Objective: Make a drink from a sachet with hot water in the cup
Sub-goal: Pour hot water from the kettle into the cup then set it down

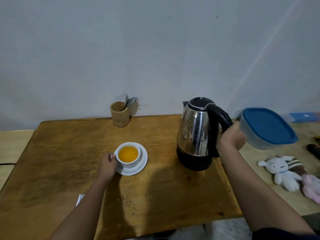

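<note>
A white cup (129,162) full of orange liquid stands on a white saucer (142,163) near the middle of the wooden table (69,153). My left hand (108,166) pinches the cup's handle on its left side. A steel kettle (195,134) with a black lid and base stands upright on the table to the right. My right hand (232,138) is wrapped around its black handle. A white sachet corner (80,199) shows beside my left forearm, mostly hidden.
A wooden holder (119,115) with spoons stands at the back by the wall. A blue-lidded plastic box (267,128) sits right of the kettle. Plush toys (284,172) lie on the paler surface at the right. A black cable (7,164) runs at the left edge.
</note>
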Tool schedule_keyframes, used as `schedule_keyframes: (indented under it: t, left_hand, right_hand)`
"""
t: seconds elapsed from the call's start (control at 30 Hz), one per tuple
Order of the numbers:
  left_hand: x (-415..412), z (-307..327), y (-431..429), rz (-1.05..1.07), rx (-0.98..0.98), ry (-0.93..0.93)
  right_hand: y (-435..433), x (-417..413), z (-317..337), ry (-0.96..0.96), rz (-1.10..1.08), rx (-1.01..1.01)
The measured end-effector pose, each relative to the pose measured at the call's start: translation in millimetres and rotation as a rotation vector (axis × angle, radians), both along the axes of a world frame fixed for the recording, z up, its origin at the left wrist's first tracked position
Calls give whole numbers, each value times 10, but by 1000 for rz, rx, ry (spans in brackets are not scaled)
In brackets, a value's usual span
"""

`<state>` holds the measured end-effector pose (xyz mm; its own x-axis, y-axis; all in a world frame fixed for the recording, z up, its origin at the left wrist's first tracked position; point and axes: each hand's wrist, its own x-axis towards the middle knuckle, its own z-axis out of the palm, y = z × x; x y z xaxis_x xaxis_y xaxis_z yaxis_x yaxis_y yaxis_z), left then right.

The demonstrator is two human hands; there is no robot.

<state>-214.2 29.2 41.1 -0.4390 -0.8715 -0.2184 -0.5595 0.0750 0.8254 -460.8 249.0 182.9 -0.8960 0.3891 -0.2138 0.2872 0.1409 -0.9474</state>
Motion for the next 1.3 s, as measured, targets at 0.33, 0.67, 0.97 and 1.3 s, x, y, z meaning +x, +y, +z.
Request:
schedule_keyframes:
  t: [0.33, 0.67, 0.97, 1.3]
  left_hand:
    - [-92, 13, 104, 109, -24, -44]
    - [-145, -53, 126, 179, -35, -59]
    - [-130, -101, 110, 168, -57, -40]
    - [-128, -113, 101, 152, -60, -35]
  right_hand:
    - [100, -111, -132, 12, -11, -113]
    - [303, -152, -357, 30, -75, -289]
    - [452, -239, -508, 45, -31, -376]
    - [588, -251, -608, 93, -11, -428]
